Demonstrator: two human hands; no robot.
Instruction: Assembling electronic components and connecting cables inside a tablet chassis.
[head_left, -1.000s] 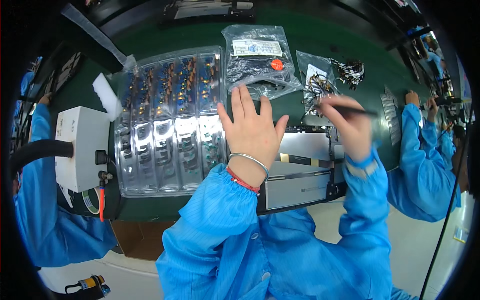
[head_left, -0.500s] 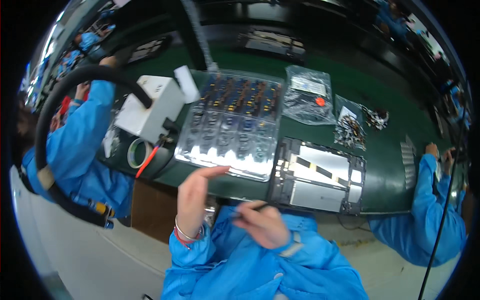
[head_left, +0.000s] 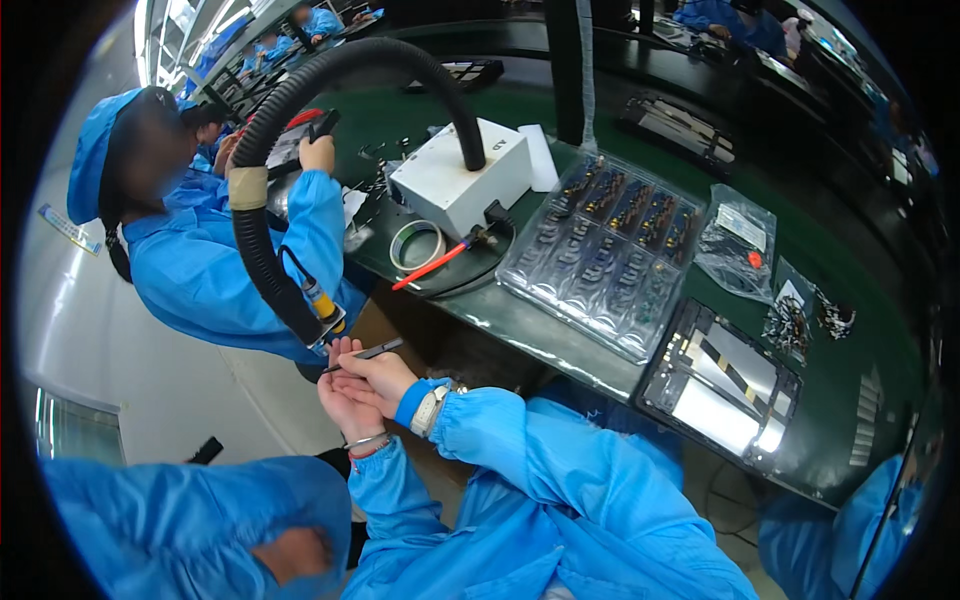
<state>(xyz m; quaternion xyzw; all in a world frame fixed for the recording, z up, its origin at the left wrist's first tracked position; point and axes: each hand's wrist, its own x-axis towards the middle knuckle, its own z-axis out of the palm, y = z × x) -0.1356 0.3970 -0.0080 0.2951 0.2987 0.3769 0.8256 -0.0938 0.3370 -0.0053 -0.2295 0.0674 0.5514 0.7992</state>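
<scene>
Beside the green counter (head_left: 560,330) and below the black hose (head_left: 262,250), I am resting my left hand (head_left: 345,405), fingers loosely curled on nothing, against my right hand (head_left: 380,375), whose grip is pinching slim black tweezers (head_left: 365,353).
</scene>
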